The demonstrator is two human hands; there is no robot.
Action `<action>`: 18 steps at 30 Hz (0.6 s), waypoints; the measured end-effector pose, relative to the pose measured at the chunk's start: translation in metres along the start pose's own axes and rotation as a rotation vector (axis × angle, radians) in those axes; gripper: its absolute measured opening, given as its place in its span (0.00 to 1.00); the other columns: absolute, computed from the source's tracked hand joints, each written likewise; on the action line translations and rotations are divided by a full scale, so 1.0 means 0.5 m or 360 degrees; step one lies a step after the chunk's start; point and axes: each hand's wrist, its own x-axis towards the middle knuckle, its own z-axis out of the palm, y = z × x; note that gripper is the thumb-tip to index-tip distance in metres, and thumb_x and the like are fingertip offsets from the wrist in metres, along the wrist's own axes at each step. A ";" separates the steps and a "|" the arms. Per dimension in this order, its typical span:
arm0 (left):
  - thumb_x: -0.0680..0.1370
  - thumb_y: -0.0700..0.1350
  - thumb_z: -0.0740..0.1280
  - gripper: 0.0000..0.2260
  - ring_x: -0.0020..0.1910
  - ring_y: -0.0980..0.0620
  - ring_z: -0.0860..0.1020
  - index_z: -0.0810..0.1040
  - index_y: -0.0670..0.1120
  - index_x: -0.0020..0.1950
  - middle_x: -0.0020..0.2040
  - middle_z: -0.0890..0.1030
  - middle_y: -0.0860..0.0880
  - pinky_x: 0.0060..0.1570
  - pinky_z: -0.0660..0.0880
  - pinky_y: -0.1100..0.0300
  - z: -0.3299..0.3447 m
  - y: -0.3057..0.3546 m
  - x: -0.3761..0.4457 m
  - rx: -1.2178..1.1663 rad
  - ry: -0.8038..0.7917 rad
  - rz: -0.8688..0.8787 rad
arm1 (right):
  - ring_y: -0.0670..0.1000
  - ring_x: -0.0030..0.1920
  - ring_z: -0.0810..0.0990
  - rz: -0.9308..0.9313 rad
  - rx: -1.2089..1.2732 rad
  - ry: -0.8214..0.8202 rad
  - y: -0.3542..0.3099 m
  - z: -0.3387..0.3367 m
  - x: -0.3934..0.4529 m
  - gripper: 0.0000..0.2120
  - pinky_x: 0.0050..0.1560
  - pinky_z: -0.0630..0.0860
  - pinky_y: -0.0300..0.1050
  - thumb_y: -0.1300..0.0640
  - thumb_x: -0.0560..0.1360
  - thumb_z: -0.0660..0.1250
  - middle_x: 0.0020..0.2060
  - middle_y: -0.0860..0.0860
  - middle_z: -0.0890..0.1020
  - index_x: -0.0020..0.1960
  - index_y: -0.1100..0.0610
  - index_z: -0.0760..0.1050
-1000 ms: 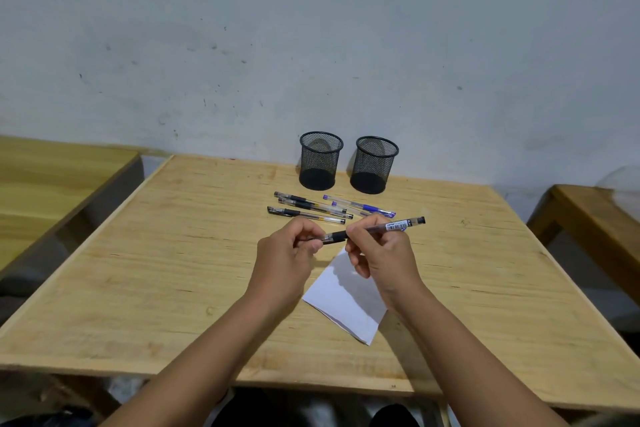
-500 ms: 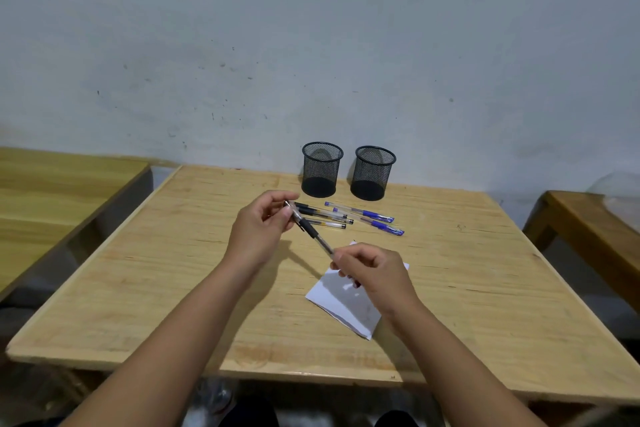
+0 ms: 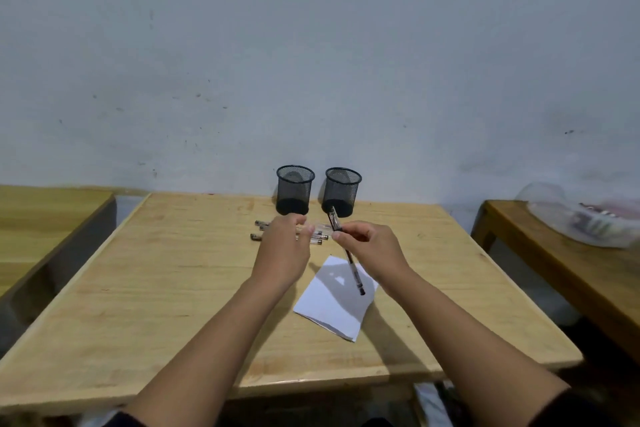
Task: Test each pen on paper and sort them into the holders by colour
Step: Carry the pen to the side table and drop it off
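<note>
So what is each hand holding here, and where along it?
The right hand pinches a black pen near its upper end, the long part hanging over the paper. The left hand reaches over the loose pens; any hold there cannot be told.

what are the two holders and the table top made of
Holders: black metal mesh, most likely; the wall shows through their fine grid, matte finish, solid dark bases.
Table: pale wood, perhaps plywood or a veneered board; grain streaks run along it, with a lighter strip at the edge and a dull, unvarnished look.
</note>
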 end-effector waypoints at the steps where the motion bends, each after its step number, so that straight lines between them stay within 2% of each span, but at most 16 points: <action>1: 0.79 0.48 0.59 0.15 0.61 0.46 0.71 0.72 0.43 0.62 0.61 0.75 0.43 0.60 0.66 0.55 0.011 -0.003 0.005 0.0086 -0.0060 0.0002 | 0.47 0.41 0.80 0.0007 -0.0050 0.0030 0.000 -0.010 0.001 0.07 0.45 0.76 0.39 0.56 0.72 0.71 0.38 0.48 0.83 0.48 0.55 0.83; 3: 0.79 0.49 0.58 0.18 0.66 0.46 0.66 0.68 0.42 0.66 0.65 0.71 0.43 0.63 0.64 0.54 0.031 0.001 0.010 0.0223 -0.0158 0.0024 | 0.43 0.36 0.76 0.0029 -0.0169 0.0098 -0.002 -0.032 0.000 0.04 0.38 0.71 0.33 0.55 0.72 0.70 0.34 0.45 0.81 0.45 0.54 0.83; 6: 0.80 0.50 0.55 0.20 0.68 0.46 0.64 0.64 0.41 0.68 0.68 0.67 0.43 0.64 0.64 0.54 0.055 0.023 0.010 0.0447 -0.0264 0.0127 | 0.46 0.39 0.76 0.0092 -0.0366 0.0250 0.004 -0.070 -0.006 0.07 0.38 0.69 0.34 0.54 0.72 0.70 0.37 0.49 0.81 0.46 0.56 0.83; 12: 0.81 0.51 0.51 0.20 0.60 0.43 0.67 0.67 0.38 0.63 0.60 0.71 0.41 0.60 0.66 0.52 0.120 0.099 0.007 0.0752 -0.0458 0.0501 | 0.48 0.43 0.78 0.0218 -0.0545 0.0536 0.017 -0.166 -0.054 0.09 0.43 0.68 0.39 0.53 0.73 0.69 0.41 0.52 0.83 0.47 0.57 0.82; 18: 0.80 0.51 0.53 0.21 0.64 0.42 0.66 0.66 0.37 0.65 0.63 0.71 0.39 0.62 0.64 0.52 0.215 0.213 -0.068 0.0559 -0.0590 0.0710 | 0.50 0.47 0.79 0.0347 -0.0655 0.0770 0.047 -0.287 -0.155 0.11 0.47 0.73 0.44 0.52 0.73 0.68 0.45 0.53 0.84 0.49 0.58 0.82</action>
